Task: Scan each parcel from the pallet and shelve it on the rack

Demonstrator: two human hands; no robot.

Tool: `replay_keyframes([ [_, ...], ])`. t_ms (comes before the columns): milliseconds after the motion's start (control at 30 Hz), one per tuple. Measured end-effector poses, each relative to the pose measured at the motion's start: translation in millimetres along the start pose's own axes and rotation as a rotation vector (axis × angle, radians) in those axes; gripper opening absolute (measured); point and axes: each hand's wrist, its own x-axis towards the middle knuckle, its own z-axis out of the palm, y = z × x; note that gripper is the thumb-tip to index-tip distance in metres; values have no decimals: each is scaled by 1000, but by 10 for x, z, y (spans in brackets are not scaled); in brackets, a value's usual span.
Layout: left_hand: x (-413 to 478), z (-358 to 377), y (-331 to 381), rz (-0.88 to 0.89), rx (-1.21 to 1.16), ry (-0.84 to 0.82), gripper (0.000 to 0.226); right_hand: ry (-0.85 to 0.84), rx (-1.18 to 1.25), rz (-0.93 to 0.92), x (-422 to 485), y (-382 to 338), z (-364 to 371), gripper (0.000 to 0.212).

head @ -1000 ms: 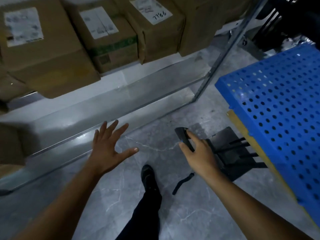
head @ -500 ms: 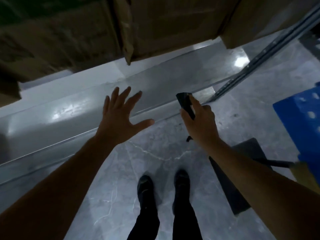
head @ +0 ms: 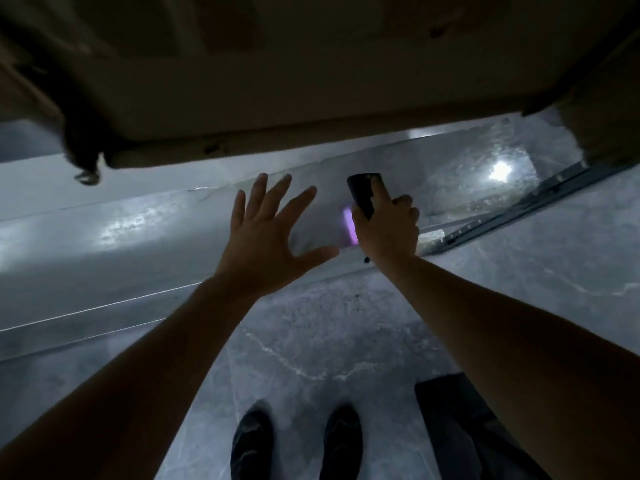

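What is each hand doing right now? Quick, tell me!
Left hand: open, fingers spread, holding nothing.
Right hand: closed around the black scanner.

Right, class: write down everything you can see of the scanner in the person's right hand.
The scanner is a small, dark, seemingly plastic handheld unit with a rounded, wider head. The right hand grips it, index finger lying along its top, the other fingers curled round the body, so only the head shows. It is held in the air, pointing away toward the grey rack shelf, where a purple patch of light glows beside it.
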Motion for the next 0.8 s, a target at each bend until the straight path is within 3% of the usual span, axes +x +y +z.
replay_keyframes([
  [267, 131, 33, -58, -46, -5, -20, 103, -30, -56, 80, 449, -37, 265, 68],
  [533, 72, 80, -69, -37, 4, -11, 104, -29, -116, -18, 376, -93, 272, 69],
  [800, -133, -35, -73, -31, 23, -38, 103, -193, -6, -49, 299, -17, 100, 80],
])
